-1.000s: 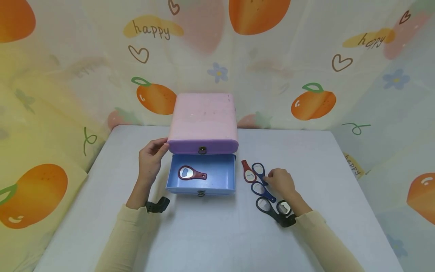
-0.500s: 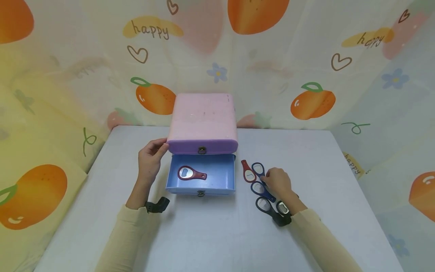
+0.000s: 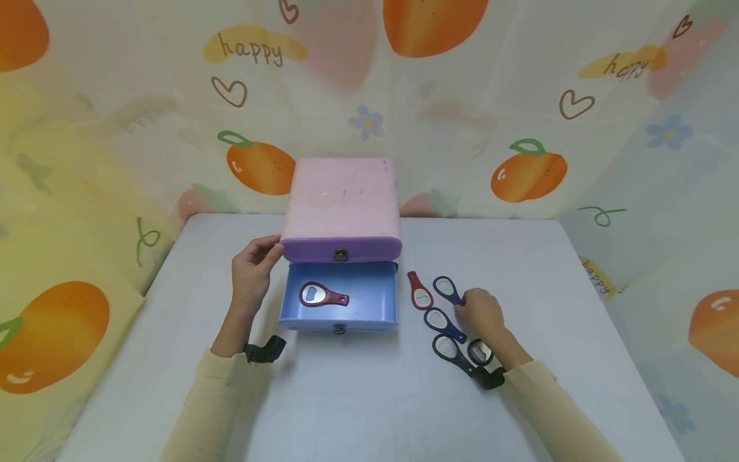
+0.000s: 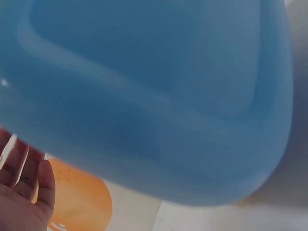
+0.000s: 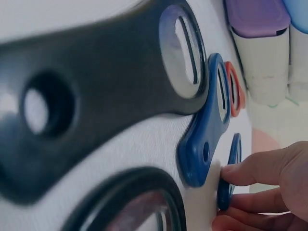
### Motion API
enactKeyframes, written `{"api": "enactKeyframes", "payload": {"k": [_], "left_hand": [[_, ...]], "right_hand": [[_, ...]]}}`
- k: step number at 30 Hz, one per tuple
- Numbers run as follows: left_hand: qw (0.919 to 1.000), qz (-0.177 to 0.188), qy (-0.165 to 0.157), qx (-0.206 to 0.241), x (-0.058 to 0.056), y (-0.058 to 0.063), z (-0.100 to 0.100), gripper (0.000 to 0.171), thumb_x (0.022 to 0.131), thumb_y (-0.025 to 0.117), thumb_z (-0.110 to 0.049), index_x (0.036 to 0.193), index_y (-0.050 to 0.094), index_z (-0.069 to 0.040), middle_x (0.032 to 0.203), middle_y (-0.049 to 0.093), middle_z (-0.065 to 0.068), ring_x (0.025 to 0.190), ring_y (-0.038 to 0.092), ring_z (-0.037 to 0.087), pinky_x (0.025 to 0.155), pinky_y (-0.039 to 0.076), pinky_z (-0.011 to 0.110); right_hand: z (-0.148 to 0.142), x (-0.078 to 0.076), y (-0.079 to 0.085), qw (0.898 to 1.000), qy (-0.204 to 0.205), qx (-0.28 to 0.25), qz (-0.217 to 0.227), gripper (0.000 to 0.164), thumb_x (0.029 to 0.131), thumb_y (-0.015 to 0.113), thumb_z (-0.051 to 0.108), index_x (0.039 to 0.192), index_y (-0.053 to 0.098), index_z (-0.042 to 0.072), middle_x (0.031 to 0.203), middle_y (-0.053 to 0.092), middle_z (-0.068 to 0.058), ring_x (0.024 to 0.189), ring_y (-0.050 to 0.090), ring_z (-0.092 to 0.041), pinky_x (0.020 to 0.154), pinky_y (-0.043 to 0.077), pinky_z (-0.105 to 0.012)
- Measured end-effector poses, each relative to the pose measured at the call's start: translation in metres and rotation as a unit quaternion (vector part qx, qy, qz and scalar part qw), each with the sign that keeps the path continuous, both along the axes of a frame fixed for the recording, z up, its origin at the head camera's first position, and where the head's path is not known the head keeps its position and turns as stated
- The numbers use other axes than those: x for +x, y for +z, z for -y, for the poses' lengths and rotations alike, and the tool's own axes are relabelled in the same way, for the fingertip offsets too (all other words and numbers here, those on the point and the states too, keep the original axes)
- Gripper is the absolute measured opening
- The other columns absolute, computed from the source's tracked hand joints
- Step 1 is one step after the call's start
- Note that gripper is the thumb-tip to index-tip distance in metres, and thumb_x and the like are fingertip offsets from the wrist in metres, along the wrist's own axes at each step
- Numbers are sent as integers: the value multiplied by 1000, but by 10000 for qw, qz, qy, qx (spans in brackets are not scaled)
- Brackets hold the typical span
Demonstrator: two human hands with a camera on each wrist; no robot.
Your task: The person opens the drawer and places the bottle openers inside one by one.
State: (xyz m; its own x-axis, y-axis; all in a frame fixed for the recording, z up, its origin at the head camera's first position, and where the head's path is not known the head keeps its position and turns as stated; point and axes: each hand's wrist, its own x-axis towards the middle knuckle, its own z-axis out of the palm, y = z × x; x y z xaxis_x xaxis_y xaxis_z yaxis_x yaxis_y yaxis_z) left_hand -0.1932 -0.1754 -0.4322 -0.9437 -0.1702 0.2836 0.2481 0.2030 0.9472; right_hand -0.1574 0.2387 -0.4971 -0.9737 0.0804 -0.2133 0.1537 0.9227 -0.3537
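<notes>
A pink box with a purple front (image 3: 346,249) stands at the back, its blue drawer (image 3: 372,292) pulled out. Inside the drawer lies a dark red bottle opener (image 3: 336,298). My left hand (image 3: 248,277) rests against the box's left side, thumb at the front corner. My right hand (image 3: 484,313) pinches the handle of a blue bottle opener (image 3: 446,287); in the right wrist view, thumb and fingers close on this blue opener (image 5: 225,191). Beside it lie a red bottle opener (image 3: 421,295), another blue one (image 3: 437,319), and a long black one (image 3: 446,347).
A round black-rimmed opener (image 3: 480,352) lies near my right wrist, its far part hidden by the wrist camera (image 3: 489,378). The white table (image 3: 358,398) ends at a fruit-print curtain (image 3: 450,128) behind the box.
My right hand has shifted slightly right, and the upper blue bottle opener has turned and slid right with it, away from the red one. My left hand stays at the box.
</notes>
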Motion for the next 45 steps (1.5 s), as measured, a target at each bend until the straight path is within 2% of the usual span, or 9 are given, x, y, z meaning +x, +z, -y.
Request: {"api": "enactKeyframes", "payload": {"k": [5,10,16,21,27,36,45], "left_hand": [[10000,33,-20,-67,0,0,-1,34,94,65,-22,118,64,2,100,65,-22,97,64,0,91,49,12],[9999,68,14,-120,-1,-1,-1,35,94,65,-23,119,65,1,100,64,-22,97,64,0,92,49,13],[9999,59,36,-121,-1,0,-1,35,94,65,-23,119,64,1,100,64,-23,96,63,-1,90,49,11],[9999,52,56,-111,0,1,-1,35,94,65,-23,119,64,2,101,65,-21,95,63,-1,89,49,12],[10000,-10,30,-32,0,1,0,32,94,66,-17,117,64,4,97,65,-23,92,63,-2,87,49,11],[9999,-89,-36,117,0,1,1,29,92,66,-12,115,65,6,95,67,-23,89,63,-1,85,49,10],[9999,-97,-12,86,0,1,2,29,93,66,-12,115,65,6,94,66,-23,90,63,-2,85,49,10]], "right_hand": [[-3,2,-3,9998,-66,-208,2,22,85,66,17,90,70,-4,79,68,-12,69,57,-23,63,48,-34],[-7,2,0,9978,89,-650,-132,24,84,69,17,93,72,-5,81,69,-12,72,57,-21,63,47,-31],[-6,2,23,9923,394,-1027,-562,22,83,71,16,91,72,-5,77,64,-11,72,53,-20,58,39,-26],[-2,2,47,9864,558,-1240,-925,21,83,71,15,91,72,-4,80,65,-12,74,55,-21,62,42,-26],[10,5,70,9784,976,-1307,-1270,17,83,73,15,90,72,0,77,62,-8,73,54,-20,63,45,-25],[29,8,100,9732,1582,-1060,-1286,17,82,71,15,93,74,2,78,62,-6,73,53,-17,64,46,-26],[37,11,114,9686,1862,-1068,-1253,16,81,72,12,93,74,1,79,64,-9,72,53,-16,64,46,-24]]}}
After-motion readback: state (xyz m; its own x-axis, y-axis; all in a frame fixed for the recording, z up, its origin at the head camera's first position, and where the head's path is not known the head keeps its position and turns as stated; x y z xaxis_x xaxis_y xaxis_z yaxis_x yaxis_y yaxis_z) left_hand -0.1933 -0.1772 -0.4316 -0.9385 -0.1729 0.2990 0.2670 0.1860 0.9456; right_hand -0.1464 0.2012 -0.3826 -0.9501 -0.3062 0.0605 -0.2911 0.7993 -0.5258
